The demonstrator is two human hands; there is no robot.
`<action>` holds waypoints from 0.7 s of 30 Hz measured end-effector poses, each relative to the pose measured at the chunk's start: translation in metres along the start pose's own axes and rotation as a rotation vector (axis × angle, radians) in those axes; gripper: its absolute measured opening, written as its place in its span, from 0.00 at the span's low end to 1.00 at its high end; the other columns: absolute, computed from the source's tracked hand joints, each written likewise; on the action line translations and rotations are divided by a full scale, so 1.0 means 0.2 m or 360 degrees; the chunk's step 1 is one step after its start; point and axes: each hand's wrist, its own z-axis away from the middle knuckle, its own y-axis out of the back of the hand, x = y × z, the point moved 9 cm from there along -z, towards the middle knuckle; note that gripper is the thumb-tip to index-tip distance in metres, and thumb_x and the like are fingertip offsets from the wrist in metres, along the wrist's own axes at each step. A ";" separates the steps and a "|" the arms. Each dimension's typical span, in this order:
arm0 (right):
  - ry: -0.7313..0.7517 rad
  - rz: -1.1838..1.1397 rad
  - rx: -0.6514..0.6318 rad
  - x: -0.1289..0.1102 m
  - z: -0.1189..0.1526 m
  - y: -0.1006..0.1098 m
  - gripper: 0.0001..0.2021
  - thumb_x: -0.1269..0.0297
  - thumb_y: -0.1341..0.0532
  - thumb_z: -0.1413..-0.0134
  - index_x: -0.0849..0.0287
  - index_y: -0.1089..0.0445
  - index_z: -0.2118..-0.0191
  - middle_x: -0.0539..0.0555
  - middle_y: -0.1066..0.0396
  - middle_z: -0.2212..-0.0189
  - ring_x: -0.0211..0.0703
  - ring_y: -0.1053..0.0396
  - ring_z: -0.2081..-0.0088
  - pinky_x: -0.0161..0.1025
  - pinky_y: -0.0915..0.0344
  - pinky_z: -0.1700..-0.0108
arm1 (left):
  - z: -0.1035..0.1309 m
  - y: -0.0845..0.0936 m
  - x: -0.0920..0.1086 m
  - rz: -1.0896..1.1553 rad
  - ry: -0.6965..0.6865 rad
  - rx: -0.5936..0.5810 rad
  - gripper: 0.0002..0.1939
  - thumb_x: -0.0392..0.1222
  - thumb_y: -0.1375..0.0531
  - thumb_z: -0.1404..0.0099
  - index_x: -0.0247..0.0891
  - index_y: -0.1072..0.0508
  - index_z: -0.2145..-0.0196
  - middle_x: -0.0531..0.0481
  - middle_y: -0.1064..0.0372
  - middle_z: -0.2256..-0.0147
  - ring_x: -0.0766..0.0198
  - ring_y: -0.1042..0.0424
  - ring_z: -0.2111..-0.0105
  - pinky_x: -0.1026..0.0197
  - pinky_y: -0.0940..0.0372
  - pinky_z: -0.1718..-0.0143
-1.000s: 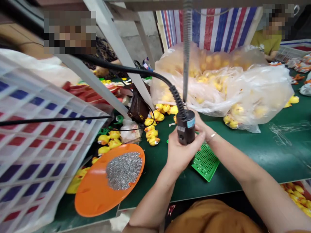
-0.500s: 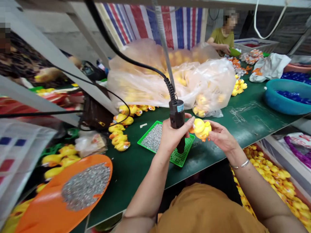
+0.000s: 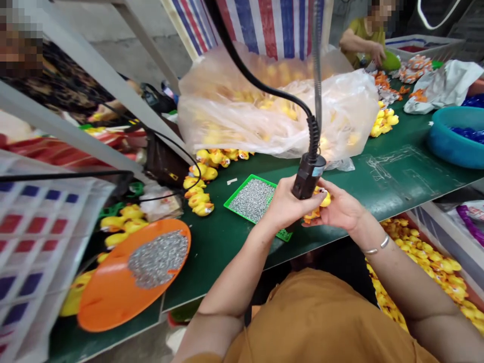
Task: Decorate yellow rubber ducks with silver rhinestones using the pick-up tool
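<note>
My left hand (image 3: 282,204) is wrapped round a black corded electric screwdriver (image 3: 307,177), which points down and hangs from a coiled spring and a cable. In my right hand (image 3: 343,209) is a small yellow toy duck (image 3: 325,198) with orange parts. The duck sits against the screwdriver's lower end, and my left thumb reaches over it. My hands hide the screwdriver's tip, so whether it touches the duck cannot be seen. Just left of my hands lies a green tray (image 3: 284,235) of small silvery screws, partly covered by my left hand.
An orange dish (image 3: 109,300) of more screws lies at the left. Yellow ducks (image 3: 200,196) stand in a row by a big plastic bag (image 3: 234,111). A blue basin (image 3: 448,141) stands at right, above a bin of ducks (image 3: 423,267). A co-worker (image 3: 359,43) sits at the back.
The screwdriver and duck have come together; before, the duck was held beside the screwdriver with its body in plain view. My right hand has turned the duck. The camera view has shifted.
</note>
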 end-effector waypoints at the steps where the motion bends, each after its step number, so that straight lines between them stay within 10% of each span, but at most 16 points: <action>1: 0.0002 -0.0034 0.0024 0.00 -0.01 0.02 0.15 0.52 0.30 0.52 0.56 0.24 0.61 0.52 0.21 0.70 0.48 0.25 0.69 0.47 0.26 0.66 | 0.00 0.01 0.00 0.0010 0.0005 0.0014 0.09 0.41 0.28 0.50 0.38 0.22 0.71 0.55 0.32 0.81 0.68 0.34 0.82 0.65 0.38 0.81; 5: 0.0229 -0.0225 0.0156 0.00 -0.02 0.13 0.10 0.64 0.31 0.60 0.59 0.26 0.68 0.56 0.21 0.67 0.50 0.24 0.64 0.46 0.25 0.61 | 0.01 0.12 -0.03 0.0132 -0.0062 0.0297 0.11 0.44 0.29 0.46 0.39 0.22 0.66 0.57 0.33 0.83 0.69 0.35 0.85 0.65 0.36 0.79; 13: 0.0502 -0.0630 0.0445 0.11 0.06 0.42 0.22 0.44 0.32 0.54 0.57 0.28 0.62 0.60 0.22 0.57 0.62 0.28 0.42 0.59 0.30 0.43 | 0.00 0.31 -0.13 0.0178 -0.0187 0.0746 0.11 0.46 0.30 0.46 0.39 0.24 0.67 0.59 0.35 0.84 0.69 0.34 0.85 0.65 0.36 0.80; 21: 0.0612 -0.0726 0.0534 0.17 0.09 0.47 0.11 0.61 0.33 0.62 0.52 0.28 0.68 0.53 0.20 0.62 0.61 0.25 0.44 0.58 0.32 0.40 | -0.03 0.42 -0.14 0.0182 -0.0353 0.0973 0.13 0.44 0.29 0.47 0.38 0.26 0.68 0.61 0.36 0.84 0.71 0.35 0.86 0.65 0.36 0.79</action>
